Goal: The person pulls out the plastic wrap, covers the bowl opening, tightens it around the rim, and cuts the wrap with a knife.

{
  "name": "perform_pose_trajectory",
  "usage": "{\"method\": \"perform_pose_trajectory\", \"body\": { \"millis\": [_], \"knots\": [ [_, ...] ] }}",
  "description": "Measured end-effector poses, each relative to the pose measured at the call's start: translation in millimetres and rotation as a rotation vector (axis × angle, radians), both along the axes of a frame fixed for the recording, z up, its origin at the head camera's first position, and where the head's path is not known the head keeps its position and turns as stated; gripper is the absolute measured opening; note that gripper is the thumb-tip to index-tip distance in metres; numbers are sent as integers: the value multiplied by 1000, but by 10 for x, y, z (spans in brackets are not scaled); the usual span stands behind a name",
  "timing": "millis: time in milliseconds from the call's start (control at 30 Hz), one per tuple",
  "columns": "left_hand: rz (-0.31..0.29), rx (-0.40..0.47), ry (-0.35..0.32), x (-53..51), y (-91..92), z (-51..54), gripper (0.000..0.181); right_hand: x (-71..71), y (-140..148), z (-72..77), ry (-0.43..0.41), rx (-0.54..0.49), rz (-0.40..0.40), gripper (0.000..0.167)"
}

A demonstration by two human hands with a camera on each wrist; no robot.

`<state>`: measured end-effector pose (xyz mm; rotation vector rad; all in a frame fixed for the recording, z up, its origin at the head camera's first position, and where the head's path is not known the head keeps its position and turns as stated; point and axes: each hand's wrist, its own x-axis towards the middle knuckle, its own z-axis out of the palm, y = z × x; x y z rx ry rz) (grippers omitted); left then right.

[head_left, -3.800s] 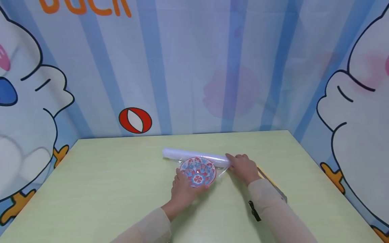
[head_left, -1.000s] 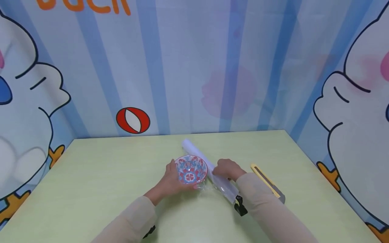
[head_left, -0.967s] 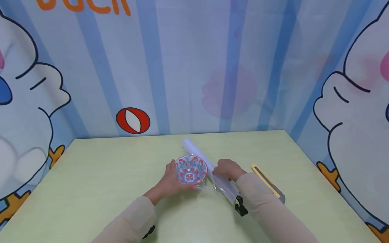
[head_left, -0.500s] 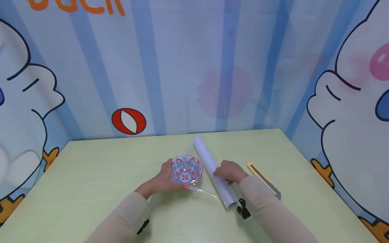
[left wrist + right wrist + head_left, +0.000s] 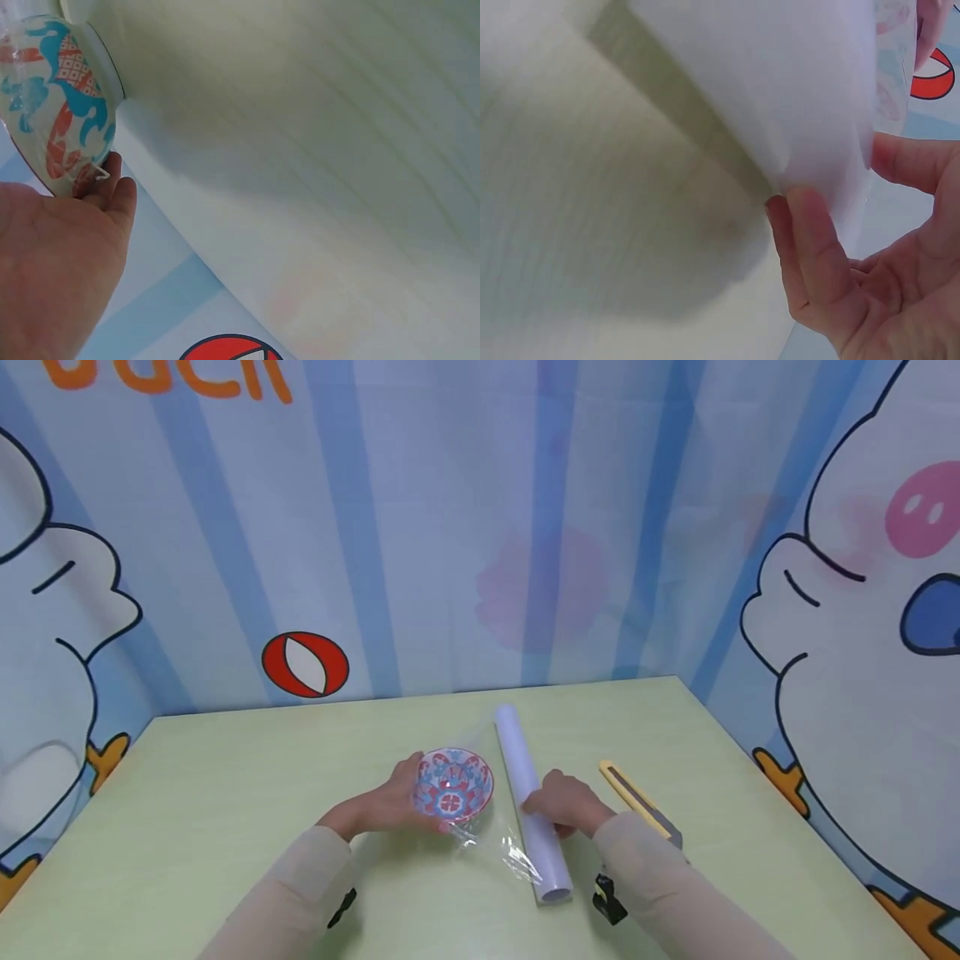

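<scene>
In the head view the left hand (image 5: 392, 800) grips the left rim of a red-and-blue patterned bowl (image 5: 453, 783), which is tilted with its inside toward the camera. Clear film (image 5: 517, 857) stretches from the bowl to a white roll (image 5: 522, 768). The right hand (image 5: 567, 802) holds that roll, thumb on one side and fingers on the other. The left wrist view has the bowl's patterned outside (image 5: 64, 97) against the fingers of the left hand (image 5: 64, 255). Up close in the right wrist view, the right hand (image 5: 877, 262) pinches the roll (image 5: 780, 82).
A yellow and grey cutter (image 5: 641, 803) lies on the light green table (image 5: 247, 785), right of the right hand. Behind the table hangs a blue striped backdrop (image 5: 420, 527) with cartoon figures at both sides.
The roll has swung from lying crosswise behind the bowl to pointing nearly away from the camera. The bowl and left hand have shifted left; the gap between bowl and roll is wider.
</scene>
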<state>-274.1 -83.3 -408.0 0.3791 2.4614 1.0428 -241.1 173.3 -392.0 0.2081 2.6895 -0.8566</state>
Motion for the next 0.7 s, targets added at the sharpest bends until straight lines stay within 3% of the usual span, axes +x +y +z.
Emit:
{"method": "perform_pose_trajectory", "body": {
  "millis": [167,333,400,533,700],
  "knots": [
    [-30,16,-11,-25,-6,10,119,52,42,-44,-31,-36,45,34],
    [-12,31,-18,-12,-8,12,123,50,189,-61,-118,-169,113,41],
    [18,50,-27,8,-10,-1,127,-5,245,-44,-149,-202,117,46],
    [76,61,-60,38,-28,-31,131,-203,290,-59,-132,-270,93,45],
    [91,80,-83,37,-67,-82,125,-349,188,-149,-113,-424,28,46]
  ]
}}
